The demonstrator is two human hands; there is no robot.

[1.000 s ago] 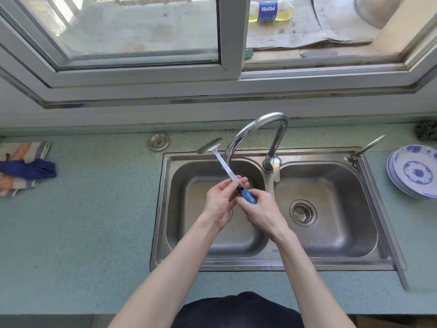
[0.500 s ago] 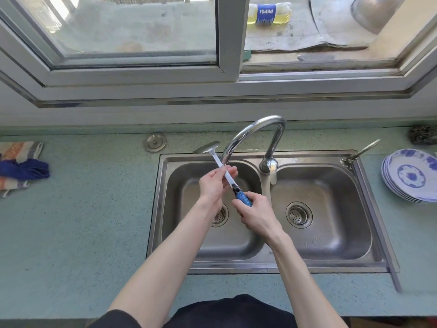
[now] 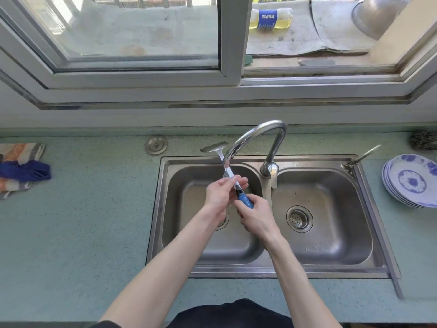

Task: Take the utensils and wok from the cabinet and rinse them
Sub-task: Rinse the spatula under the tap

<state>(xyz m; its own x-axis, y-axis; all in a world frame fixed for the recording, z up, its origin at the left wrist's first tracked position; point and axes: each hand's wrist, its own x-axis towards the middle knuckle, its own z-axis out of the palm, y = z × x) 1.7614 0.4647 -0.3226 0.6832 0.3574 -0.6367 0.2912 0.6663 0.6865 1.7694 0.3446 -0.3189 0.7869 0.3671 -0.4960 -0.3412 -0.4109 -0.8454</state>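
Right grip: our right hand [image 3: 256,215] is clenched round the blue handle of the steel spatula [image 3: 236,183].
Left grip: our left hand [image 3: 221,194] pinches its shaft.
Spatula: over the left basin of the steel double sink [image 3: 369,223], blade toward 11 o'clock, behind the curved chrome tap [image 3: 257,136].
Counter, 3 o'clock: stacked blue-and-white plates [image 3: 412,179].

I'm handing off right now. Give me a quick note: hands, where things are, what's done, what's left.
Right hand grips the spatula by its blue handle. Left hand pinches the shaft, under the faucet spout.
Spatula is tilted over the left basin of the sink, blade up and away.
Done: spatula fetched, being rinsed.
Left: wok and any other utensils, none in view.
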